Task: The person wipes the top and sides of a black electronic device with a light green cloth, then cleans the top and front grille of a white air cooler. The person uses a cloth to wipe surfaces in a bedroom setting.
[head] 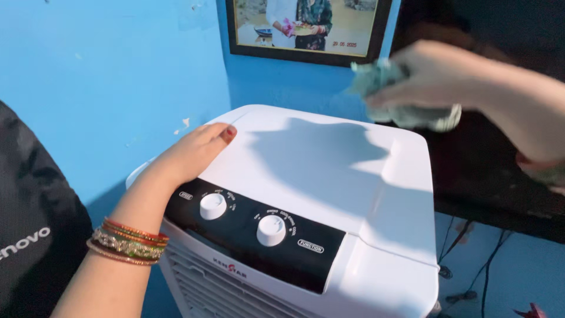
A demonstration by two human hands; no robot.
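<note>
Head view, left hand (191,154) flat on white cooler (329,176), right hand (435,73) clutching cloth (406,100)

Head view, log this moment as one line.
left hand: flat on white air cooler top | right hand: raised, gripping crumpled cloth | knobs: untouched

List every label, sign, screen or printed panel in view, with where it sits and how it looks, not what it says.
Control panel: front top of the white cooler, a black strip with two white knobs and small white markings.
Logo: below the knobs, small and dark.
Framed picture: blue wall behind, black frame, small date stamp in a corner.
Dark bag: far left, white lettering.
No screen is lit.
</note>
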